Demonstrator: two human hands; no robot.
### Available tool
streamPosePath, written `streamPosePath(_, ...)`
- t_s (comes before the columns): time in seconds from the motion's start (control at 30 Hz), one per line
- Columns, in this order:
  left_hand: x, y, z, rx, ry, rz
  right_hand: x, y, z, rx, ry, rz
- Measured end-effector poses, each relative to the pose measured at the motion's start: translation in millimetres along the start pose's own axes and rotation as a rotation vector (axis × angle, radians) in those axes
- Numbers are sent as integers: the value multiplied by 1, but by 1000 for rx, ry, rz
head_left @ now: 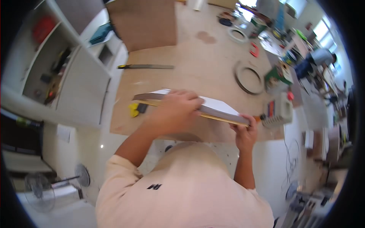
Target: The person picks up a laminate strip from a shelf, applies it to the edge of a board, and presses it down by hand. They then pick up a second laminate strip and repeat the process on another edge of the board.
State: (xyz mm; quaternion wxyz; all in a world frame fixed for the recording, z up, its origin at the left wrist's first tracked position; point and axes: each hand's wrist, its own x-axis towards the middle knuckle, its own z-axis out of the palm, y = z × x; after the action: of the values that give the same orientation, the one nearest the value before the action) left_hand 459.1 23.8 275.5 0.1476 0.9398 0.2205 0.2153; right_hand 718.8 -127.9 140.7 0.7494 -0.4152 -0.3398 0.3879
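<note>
A white-faced board [218, 105] with a grey-brown edge strip is tilted up over the near part of the table. My right hand [246, 128] grips its right end, the thumb at the edge and the fingers beneath. Across the middle of the edge lies my left hand [179, 104], slightly blurred, its fingers curled over the board. Whether anything small sits under that palm is hidden. Beside the board's left end is a yellow and black tool [135, 110], partly covered. Farther out lies a flat file [146, 67] with a black and yellow handle.
The brown-topped table [197, 64] carries a roll of edge strip [249, 80], a green can [278, 77] and a pale jug [277, 110] at right. A brown panel [142, 24] stands at the far left. Another person [317, 60] bends over work at far right.
</note>
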Motion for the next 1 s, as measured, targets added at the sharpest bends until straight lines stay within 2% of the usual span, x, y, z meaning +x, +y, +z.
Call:
streamPosePath(0.1,9,10,1,-53,-17,53,-1,-10,5,-72,30,47)
streamPosePath(0.2,29,31,12,-116,-35,126,-1,-19,14,82,3,63)
streamPosePath(0.37,57,52,37,-211,-92,244,-1,-13,9,156,-54,38)
streamPosePath(0.67,75,71,53,-249,-266,168,-8,-8,0,198,-121,30)
streamPosePath(1.0,80,74,59,-285,-280,134,-8,-4,-2,189,-127,11)
